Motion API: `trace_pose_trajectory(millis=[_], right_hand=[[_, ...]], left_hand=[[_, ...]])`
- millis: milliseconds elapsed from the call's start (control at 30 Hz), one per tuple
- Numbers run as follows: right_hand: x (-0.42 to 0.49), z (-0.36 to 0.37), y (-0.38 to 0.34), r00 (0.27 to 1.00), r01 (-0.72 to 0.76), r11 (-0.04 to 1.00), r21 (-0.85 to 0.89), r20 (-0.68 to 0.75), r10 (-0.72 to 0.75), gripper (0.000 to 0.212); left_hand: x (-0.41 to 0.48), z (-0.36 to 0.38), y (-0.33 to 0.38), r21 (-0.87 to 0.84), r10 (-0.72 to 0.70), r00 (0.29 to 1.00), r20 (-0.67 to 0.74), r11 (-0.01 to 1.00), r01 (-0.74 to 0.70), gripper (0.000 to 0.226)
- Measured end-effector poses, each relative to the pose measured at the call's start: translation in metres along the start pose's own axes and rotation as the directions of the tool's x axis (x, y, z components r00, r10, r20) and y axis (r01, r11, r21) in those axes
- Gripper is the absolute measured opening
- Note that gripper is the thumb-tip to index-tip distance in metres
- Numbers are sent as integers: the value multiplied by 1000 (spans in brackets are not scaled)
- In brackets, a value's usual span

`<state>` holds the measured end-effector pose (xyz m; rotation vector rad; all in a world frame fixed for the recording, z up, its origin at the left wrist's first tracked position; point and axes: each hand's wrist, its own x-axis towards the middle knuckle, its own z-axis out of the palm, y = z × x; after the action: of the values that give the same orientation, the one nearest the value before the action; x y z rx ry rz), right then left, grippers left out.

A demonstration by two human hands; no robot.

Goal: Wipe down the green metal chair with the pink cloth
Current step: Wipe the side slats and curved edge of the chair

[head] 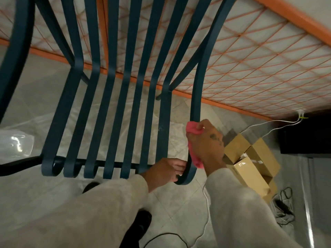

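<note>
The green metal chair [111, 108] fills the upper left, its slats curling down into a rolled front edge. My right hand [206, 147] grips the pink cloth [194, 145] and wraps it round the rightmost outer bar, just above the bar's lower curl. Pink shows above and below my fingers. My left hand [166, 170] holds the same bar at the curl, fingers hooked round it from the left. Pale sleeves cover both forearms.
An open cardboard box [250, 161] stands on the floor right of my right hand. White and black cables [283, 203] trail over the tiles. An orange-framed mesh panel [250, 68] stands behind the chair. Clear plastic sheeting [16, 144] lies at the left.
</note>
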<state>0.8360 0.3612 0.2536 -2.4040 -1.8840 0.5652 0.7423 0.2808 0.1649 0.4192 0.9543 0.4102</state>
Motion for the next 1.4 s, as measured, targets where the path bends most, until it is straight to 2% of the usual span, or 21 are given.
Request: trace_pose_trajectory(millis=[133, 233, 333, 433, 533, 633, 700, 733, 800, 867, 933, 1000, 1033, 1100, 1200, 1267, 1333, 1400], right_hand=[[-14, 8, 2, 999, -11, 1000, 6, -41, 11, 16], [-48, 14, 14, 996, -84, 993, 80, -30, 86, 19], [-66, 19, 24, 993, -115, 992, 57, -20, 117, 25], [-55, 19, 25, 993, -117, 993, 34, -4, 117, 18], [-33, 14, 18, 999, -41, 999, 8, -21, 41, 11], [-12, 8, 14, 999, 28, 998, 59, -37, -26, 12], [3, 6, 19, 999, -9, 982, 191, 37, 2, 13], [11, 5, 26, 996, -39, 960, 277, 84, 17, 15], [21, 2, 39, 984, -105, 890, 445, 175, 28, 19], [24, 0, 54, 964, -150, 803, 577, 265, -10, 18], [32, -4, 75, 937, -178, 697, 695, 336, -95, 15], [39, -8, 95, 905, -213, 633, 744, 395, -159, 16], [40, -5, 99, 896, -205, 633, 746, 403, -186, 18], [51, -8, 121, 867, -225, 641, 734, 451, -212, 23], [73, -16, 159, 830, -210, 677, 705, 495, -257, 29], [88, -16, 182, 819, -157, 735, 659, 503, -275, 30], [102, -12, 199, 810, -125, 765, 631, 511, -289, 33], [114, -2, 211, 797, -111, 782, 613, 525, -299, 31]], left_hand=[[-6, -1, 8, 59, 34, 998, 43, 998, -37, 64], [-13, -5, 12, -4, 34, 998, 50, 999, -34, 61], [-19, -9, 18, 46, 41, 998, 50, 998, -43, 62], [-23, -9, 26, 93, 42, 997, 58, 995, -47, 64], [-15, -10, 27, 30, 31, 997, 69, 999, -33, 61], [-6, -14, 26, -49, 62, 992, 106, 997, -57, 44], [-7, -10, 31, 62, 58, 998, 29, 996, -59, 37], [-7, -5, 32, 152, 84, 993, -83, 986, -70, 35], [-4, 7, 33, 226, 202, 926, -318, 965, -132, 29], [-4, 24, 37, 239, 297, 848, -439, 948, -209, 26], [3, 44, 45, 340, 431, 705, -563, 899, -278, 31], [5, 63, 57, 473, 571, 505, -647, 821, -321, 30], [3, 66, 63, 506, 610, 437, -661, 793, -341, 29], [8, 89, 68, 555, 658, 349, -667, 751, -357, 29], [21, 140, 65, 601, 714, 273, -645, 695, -395, 34], [38, 170, 50, 665, 758, 258, -599, 650, -367, 35], [64, 185, 26, 706, 755, 282, -592, 655, -270, 31], [94, 187, -1, 665, 670, 335, -663, 732, -147, 35]])
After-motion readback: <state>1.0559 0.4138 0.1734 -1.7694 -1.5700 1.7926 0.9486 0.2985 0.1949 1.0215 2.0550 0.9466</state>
